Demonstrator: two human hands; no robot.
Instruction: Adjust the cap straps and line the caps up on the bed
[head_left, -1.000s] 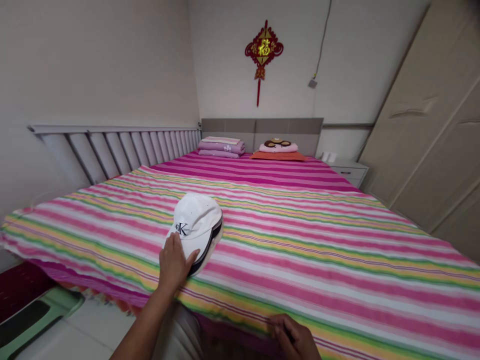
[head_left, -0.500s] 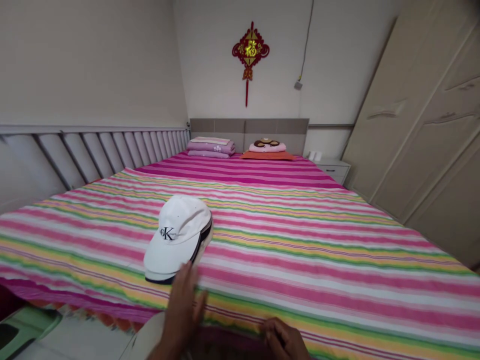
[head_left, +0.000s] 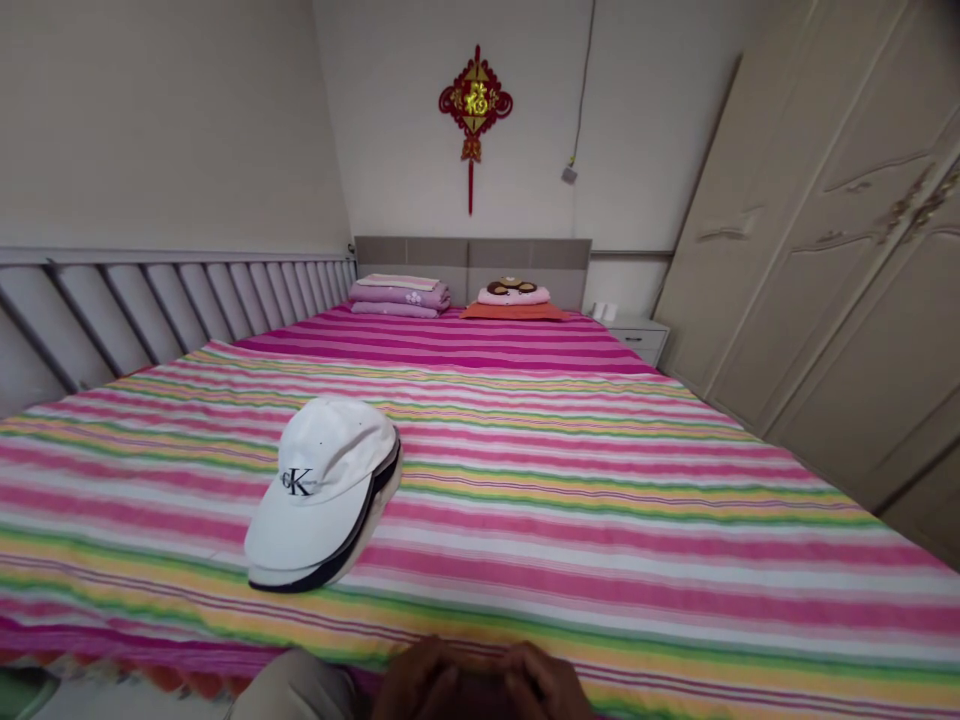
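A white cap [head_left: 322, 490] with a dark logo lies on the striped bedsheet [head_left: 600, 500], stacked on another cap with a dark brim edge. Neither hand touches it. My left hand [head_left: 416, 685] and my right hand [head_left: 540, 685] are together at the bottom edge of the view, at the near edge of the bed. Their fingers are curled and pressed against each other. Whatever may be between them is hidden and cut off by the frame.
Folded purple bedding [head_left: 397, 295] and a pink pillow on an orange one [head_left: 514, 298] lie at the headboard. A padded rail [head_left: 172, 300] runs along the left wall. A wardrobe [head_left: 840, 280] stands right, a nightstand [head_left: 637, 335] beside it. A red knot ornament [head_left: 474, 105] hangs on the wall.
My left hand let go of the cap brim and drew back to the bed's near edge, joining my right hand. The view shifted right; the cap stays put.
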